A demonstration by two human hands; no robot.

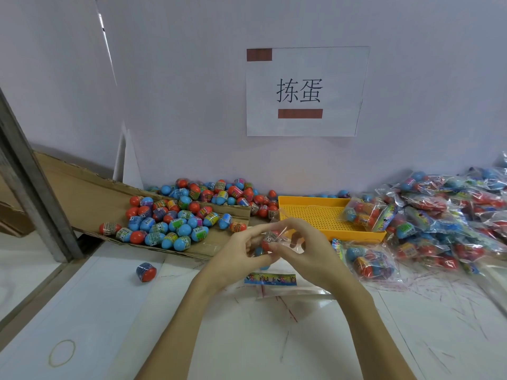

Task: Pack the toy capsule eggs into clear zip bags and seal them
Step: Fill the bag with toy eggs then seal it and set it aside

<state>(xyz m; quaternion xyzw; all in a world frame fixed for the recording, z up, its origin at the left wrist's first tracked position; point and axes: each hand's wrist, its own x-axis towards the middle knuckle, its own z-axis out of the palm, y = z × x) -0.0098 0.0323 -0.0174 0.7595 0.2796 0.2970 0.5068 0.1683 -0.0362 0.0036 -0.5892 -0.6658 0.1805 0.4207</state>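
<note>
Two characters, "拣蛋", on paper sign [306, 91]

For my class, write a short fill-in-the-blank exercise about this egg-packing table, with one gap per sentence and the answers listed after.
1. The perforated plastic tray is coloured ____.
2. The loose red-and-blue capsule eggs are heaped on a flattened sheet of ____.
3. The sealed clear bags of eggs are piled to the ____ of the tray.
4. The left hand and right hand together hold a clear zip ____.

Answers: yellow; cardboard; right; bag
</note>
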